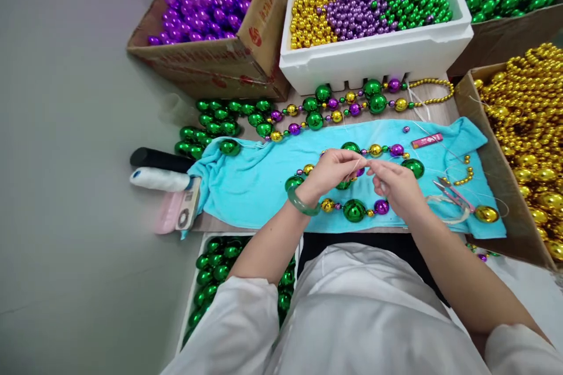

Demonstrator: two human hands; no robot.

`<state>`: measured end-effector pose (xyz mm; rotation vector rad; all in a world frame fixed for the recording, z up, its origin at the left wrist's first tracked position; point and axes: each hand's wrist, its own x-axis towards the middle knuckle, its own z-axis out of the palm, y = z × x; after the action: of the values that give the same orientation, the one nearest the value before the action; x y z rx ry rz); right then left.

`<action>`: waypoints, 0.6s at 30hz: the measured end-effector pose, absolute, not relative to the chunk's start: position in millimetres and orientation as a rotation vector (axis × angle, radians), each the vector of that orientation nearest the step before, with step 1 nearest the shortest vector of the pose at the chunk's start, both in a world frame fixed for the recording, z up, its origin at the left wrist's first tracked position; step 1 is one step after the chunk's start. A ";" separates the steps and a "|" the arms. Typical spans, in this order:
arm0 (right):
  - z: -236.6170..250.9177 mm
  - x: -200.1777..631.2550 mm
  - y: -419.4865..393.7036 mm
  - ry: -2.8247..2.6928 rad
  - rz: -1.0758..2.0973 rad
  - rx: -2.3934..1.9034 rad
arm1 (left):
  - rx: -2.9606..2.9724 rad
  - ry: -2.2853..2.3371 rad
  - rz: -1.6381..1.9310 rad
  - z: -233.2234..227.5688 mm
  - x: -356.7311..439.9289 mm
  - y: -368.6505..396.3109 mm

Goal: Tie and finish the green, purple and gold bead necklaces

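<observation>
Two hands of mine meet above the blue towel (246,181), left hand (334,171) and right hand (396,184) both pinching a thin string (357,166) between fingertips. The bead necklace (354,210) lies beneath them, reaching to their near and far sides; snips (453,194) rest to the right.

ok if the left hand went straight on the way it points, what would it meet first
Most likely the right hand, which lies directly ahead of the left hand; whether they already touch is hard to tell.
</observation>
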<state>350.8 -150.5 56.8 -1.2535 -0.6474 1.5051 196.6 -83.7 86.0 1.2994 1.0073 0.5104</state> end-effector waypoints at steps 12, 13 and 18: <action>111.4 338.6 -111.9 -0.819 1.322 -1.037 | 1.523 1.042 0.632 144.8 168.4 -72.4; 119.8 342.1 -111.0 -0.879 1.274 -1.037 | 1.548 1.067 0.681 156.2 161.6 -69.4; 167.1 366.5 -102.4 -1.098 0.900 -0.997 | 1.666 1.202 0.936 225.1 124.2 -58.0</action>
<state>366.5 -102.4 167.1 -0.9974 -1.0978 0.8998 124.2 -58.0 225.1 1.6657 1.2017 0.9357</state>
